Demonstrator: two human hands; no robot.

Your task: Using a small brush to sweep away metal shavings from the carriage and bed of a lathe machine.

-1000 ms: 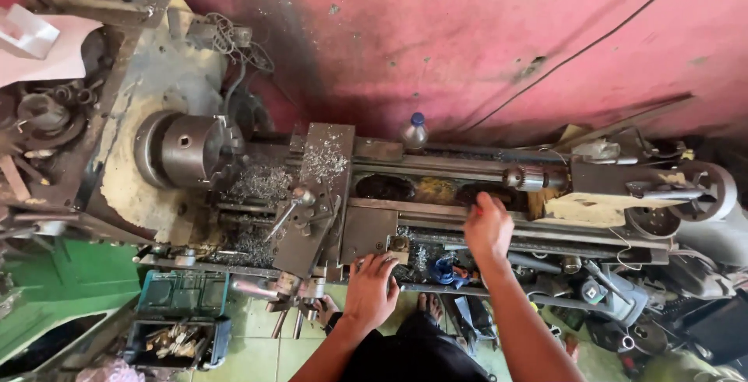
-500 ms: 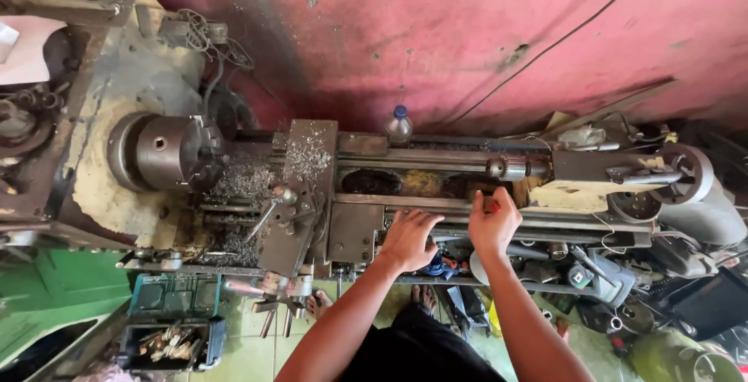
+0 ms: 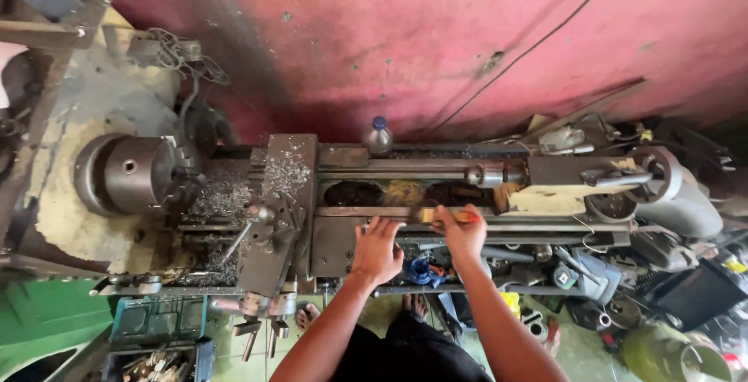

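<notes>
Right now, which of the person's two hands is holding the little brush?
The right hand: it grips a small orange-handled brush over the lathe bed. The left hand rests empty beside it.

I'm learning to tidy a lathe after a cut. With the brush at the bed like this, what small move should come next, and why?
Probably a short sweep of the brush leftward along the lathe bed. The right hand holds it at the front rail, the left hand rests beside it, and metal chips lie heaped on the carriage and by the chuck.
</notes>
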